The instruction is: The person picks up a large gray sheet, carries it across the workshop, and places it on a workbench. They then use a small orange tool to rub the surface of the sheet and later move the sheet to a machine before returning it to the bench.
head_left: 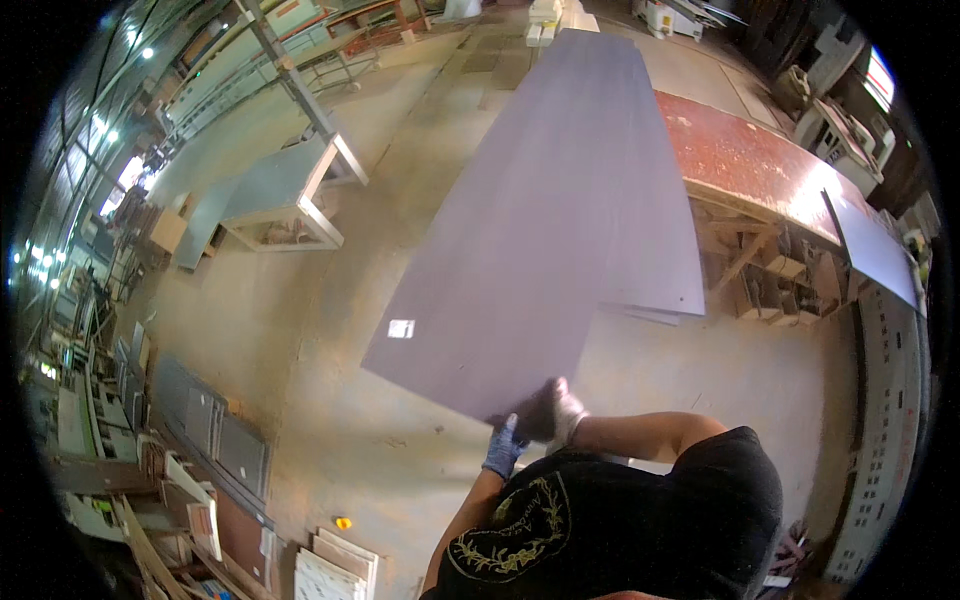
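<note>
A long grey sheet panel (480, 260) stretches away from my body, its near end at waist height. Near its left corner it bears a small white label (401, 328). My left hand (502, 448), in a blue-grey glove, grips the near edge with the thumb on top and the fingers hidden below. Close beside it, my right hand (567, 412), in a whitish glove, is closed on the panel's near right corner. Under the held panel, more grey panels (660, 290) show at the right, fanned slightly out of line.
Right of the panels runs a red-topped bench (745, 150) with wooden blocks (785, 265) beneath. A low table (275, 185) stands left by a metal post (290, 75). Leaning boards (215, 425) and stacked pieces (335, 565) lie lower left. A tall grey panel (880, 430) stands at the right.
</note>
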Action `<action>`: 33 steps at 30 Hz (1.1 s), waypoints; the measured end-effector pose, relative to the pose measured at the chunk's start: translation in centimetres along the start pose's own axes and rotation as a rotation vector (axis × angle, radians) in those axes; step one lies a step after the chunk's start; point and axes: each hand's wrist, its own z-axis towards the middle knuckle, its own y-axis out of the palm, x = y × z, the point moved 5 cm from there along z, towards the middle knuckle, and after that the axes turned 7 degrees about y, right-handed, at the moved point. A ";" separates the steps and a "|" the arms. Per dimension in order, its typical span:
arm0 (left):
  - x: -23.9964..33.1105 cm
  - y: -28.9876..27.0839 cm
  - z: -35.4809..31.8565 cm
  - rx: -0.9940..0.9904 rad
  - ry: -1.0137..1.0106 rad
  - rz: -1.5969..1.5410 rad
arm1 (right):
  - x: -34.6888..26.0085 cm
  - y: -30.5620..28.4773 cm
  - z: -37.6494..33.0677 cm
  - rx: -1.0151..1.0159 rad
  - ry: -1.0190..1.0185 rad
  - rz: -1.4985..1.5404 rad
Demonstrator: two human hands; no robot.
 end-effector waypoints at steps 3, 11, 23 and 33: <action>7.6 -5.0 -4.3 0.066 0.043 -0.261 | 5.6 7.7 0.3 -0.189 0.199 -0.069; 25.0 -27.3 -6.4 0.145 0.334 -0.284 | -12.3 22.1 8.9 -0.894 -0.189 0.235; 44.3 -22.0 17.4 0.237 0.735 -0.640 | -15.2 44.5 8.8 -0.458 0.304 -0.324; 58.9 -36.4 30.2 0.503 0.598 -0.863 | -52.8 67.0 14.3 0.497 -1.251 -1.952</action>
